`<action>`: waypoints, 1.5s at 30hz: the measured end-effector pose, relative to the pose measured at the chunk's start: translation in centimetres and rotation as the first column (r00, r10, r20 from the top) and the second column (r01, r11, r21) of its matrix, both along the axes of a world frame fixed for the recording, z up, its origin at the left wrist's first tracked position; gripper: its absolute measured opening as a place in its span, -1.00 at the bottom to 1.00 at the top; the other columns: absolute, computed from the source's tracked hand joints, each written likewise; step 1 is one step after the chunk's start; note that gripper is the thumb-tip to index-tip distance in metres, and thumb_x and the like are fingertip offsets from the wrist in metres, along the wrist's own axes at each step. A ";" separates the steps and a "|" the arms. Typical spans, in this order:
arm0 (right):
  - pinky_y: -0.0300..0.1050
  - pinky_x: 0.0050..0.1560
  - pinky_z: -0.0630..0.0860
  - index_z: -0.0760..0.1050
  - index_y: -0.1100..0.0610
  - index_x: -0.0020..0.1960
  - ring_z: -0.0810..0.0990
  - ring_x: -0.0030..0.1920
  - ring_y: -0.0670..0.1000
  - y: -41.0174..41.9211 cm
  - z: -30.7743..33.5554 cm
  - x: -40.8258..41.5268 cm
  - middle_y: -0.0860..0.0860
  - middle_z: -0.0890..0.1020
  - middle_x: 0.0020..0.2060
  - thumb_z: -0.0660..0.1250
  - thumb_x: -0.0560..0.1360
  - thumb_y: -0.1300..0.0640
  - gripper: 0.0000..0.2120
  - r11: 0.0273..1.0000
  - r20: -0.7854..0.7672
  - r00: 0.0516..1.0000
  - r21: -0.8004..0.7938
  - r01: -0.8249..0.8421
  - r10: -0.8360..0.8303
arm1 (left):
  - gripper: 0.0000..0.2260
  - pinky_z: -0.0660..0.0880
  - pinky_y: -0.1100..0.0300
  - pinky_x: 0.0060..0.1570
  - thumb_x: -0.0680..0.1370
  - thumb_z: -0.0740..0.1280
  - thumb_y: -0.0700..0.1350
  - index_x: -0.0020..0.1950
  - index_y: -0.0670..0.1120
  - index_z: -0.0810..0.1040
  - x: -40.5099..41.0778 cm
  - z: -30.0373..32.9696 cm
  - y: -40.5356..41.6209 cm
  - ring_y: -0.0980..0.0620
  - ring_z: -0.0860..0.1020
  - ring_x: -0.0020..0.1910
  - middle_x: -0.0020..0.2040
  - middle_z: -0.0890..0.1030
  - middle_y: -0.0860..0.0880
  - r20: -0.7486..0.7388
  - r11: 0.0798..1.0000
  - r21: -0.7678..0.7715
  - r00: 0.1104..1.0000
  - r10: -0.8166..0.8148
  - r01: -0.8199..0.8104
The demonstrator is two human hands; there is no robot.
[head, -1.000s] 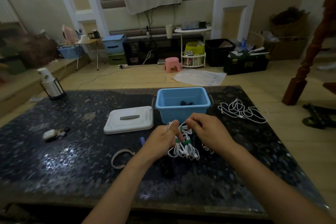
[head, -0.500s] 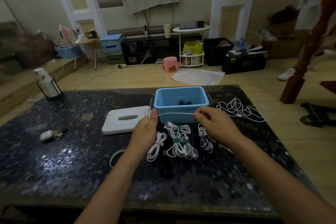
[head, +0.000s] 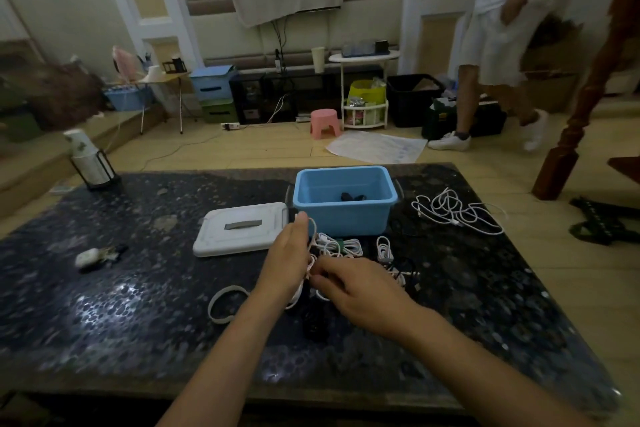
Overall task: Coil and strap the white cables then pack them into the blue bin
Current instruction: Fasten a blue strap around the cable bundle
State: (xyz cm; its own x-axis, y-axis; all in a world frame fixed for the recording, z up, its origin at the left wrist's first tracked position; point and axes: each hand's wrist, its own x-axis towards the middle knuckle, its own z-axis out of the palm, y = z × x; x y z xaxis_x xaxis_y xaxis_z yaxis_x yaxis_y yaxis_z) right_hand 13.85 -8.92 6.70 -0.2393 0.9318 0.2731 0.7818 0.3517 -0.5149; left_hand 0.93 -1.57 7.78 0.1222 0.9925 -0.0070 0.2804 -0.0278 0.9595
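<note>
My left hand (head: 289, 262) stands edge-up on the speckled, glossy dark stone tabletop (head: 138, 305), fingers nearly straight, with a thin white cable (head: 313, 236) looped over the fingertips and down its far side. My right hand (head: 360, 291) lies just beside it, fingers curled at the cable's lower loops; motion blur hides whether they actually pinch. Just beyond both hands lie coiled white cables with green straps (head: 341, 246), then the smooth rectangular blue plastic bin (head: 343, 217). A loose tangle of white cable (head: 457, 211) sprawls farther right. The flat white lid (head: 240, 232) sits beyond my left hand.
</note>
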 end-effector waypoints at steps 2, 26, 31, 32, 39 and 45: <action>-0.01 -0.09 0.49 0.48 -0.06 0.05 0.60 -0.07 0.03 0.0 -0.1 0.1 -0.05 0.66 -0.11 0.20 0.63 -0.10 -0.86 0.999 -0.010 0.999 0.016 0.031 -0.030 | -0.48 0.44 0.05 -0.12 0.64 0.03 0.28 -0.12 -0.10 0.53 -0.2 0.5 -0.2 0.03 0.49 -0.23 -0.26 0.57 -0.01 -0.011 1.000 -0.005 1.000 -0.013 0.013; 0.02 -0.09 0.48 0.45 -0.01 -0.10 0.58 -0.08 0.11 0.0 -2.4 -0.1 0.03 0.63 -0.15 0.10 0.67 -0.12 -0.71 0.990 0.136 0.990 -0.142 0.001 0.019 | -0.57 0.16 0.24 -0.51 0.66 0.06 0.21 -0.27 -0.03 0.30 -0.4 1.9 -0.8 0.06 0.18 -0.59 -0.50 0.21 0.02 0.525 0.995 -0.095 0.851 0.022 0.033; -0.01 -0.07 0.48 0.40 0.01 -0.19 0.55 -0.16 0.03 1.2 -2.0 3.1 -0.07 0.53 -0.28 0.16 0.66 -0.10 -0.70 0.967 0.103 0.994 -0.249 0.054 -0.029 | -0.53 0.00 0.34 -0.54 0.62 0.03 0.28 -0.14 -0.09 0.39 -2.8 3.0 -0.6 0.13 0.08 -0.61 -0.48 0.18 0.02 0.443 0.947 -0.138 0.873 -0.203 0.290; -0.02 -0.08 0.49 0.41 0.01 -0.20 0.55 -0.19 -0.01 1.7 -1.6 3.8 -0.09 0.53 -0.30 0.18 0.65 -0.11 -0.69 0.970 0.077 0.996 -0.231 0.070 -0.054 | -0.50 0.03 0.35 -0.53 0.63 0.02 0.27 -0.13 -0.13 0.43 -2.9 2.8 -0.8 0.12 0.10 -0.60 -0.49 0.20 0.01 0.317 0.944 -0.125 0.914 -0.254 0.306; -0.13 -0.18 0.47 0.48 -0.12 -0.15 0.56 -0.20 -0.19 2.3 0.5 5.4 -0.19 0.60 -0.27 0.28 0.61 -0.04 -0.84 0.977 -0.190 0.959 -0.047 0.206 -0.212 | -0.40 0.37 0.37 -0.37 0.66 -0.03 0.19 -0.05 -0.13 0.70 -0.8 0.5 -1.3 0.28 0.52 -0.46 -0.27 0.69 0.00 -0.286 0.945 0.066 0.913 -0.290 0.320; -0.06 -0.18 0.49 0.52 -0.04 -0.09 0.54 -0.25 -0.15 2.1 0.8 5.0 -0.15 0.60 -0.30 0.27 0.62 -0.06 -0.84 0.971 -0.230 0.945 -0.013 0.238 -0.234 | -0.41 0.45 0.17 -0.23 0.60 -0.04 0.27 -0.37 -0.06 0.51 -0.1 -0.2 -1.7 0.13 0.52 -0.39 -0.43 0.61 0.01 -0.342 0.903 0.095 0.865 -0.366 0.420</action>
State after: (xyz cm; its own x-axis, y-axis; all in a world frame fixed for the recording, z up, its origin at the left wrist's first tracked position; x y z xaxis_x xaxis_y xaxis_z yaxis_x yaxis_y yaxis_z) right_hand 18.89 -6.83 7.49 0.0572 0.9493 0.3090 0.7058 0.1805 -0.6850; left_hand 0.81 -3.32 7.55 0.5206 0.8525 0.0465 0.4932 -0.3447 0.7987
